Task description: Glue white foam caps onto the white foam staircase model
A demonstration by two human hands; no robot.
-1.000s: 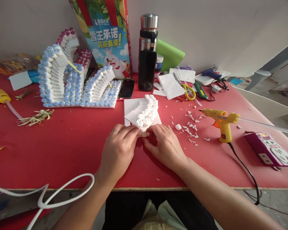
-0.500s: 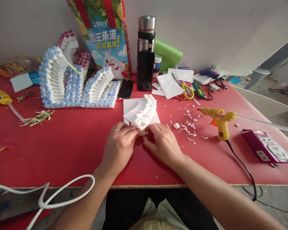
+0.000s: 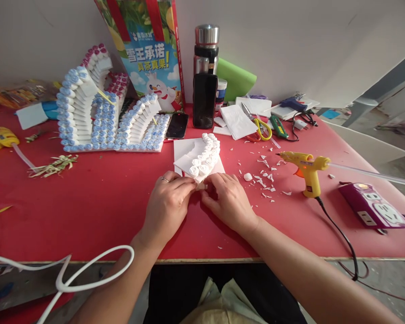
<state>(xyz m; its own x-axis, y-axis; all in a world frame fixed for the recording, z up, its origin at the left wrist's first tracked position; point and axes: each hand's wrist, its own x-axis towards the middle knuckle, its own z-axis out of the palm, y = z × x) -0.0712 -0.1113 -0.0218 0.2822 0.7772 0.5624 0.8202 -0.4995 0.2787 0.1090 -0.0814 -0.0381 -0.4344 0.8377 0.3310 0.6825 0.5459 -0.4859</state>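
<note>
My left hand [image 3: 168, 204] and my right hand [image 3: 230, 202] rest on the red table [image 3: 97, 202], fingertips pinched together on a small white strip [image 3: 201, 186] between them. Just beyond the fingers stands a white foam piece [image 3: 199, 158] edged with small white rolled rosettes. A ring sits on my left hand. One loose white rosette [image 3: 247, 177] lies to the right among white scraps.
A yellow glue gun [image 3: 307, 166] stands at the right, its black cord running off the table edge beside a purple power strip [image 3: 374, 209]. A blue-and-white rosette model [image 3: 104, 114], phones, a flask [image 3: 206, 49], scissors [image 3: 259, 126] and paper sheets fill the back.
Both hands have stayed pinched on the strip; the view has shifted slightly, otherwise nothing has visibly moved.
</note>
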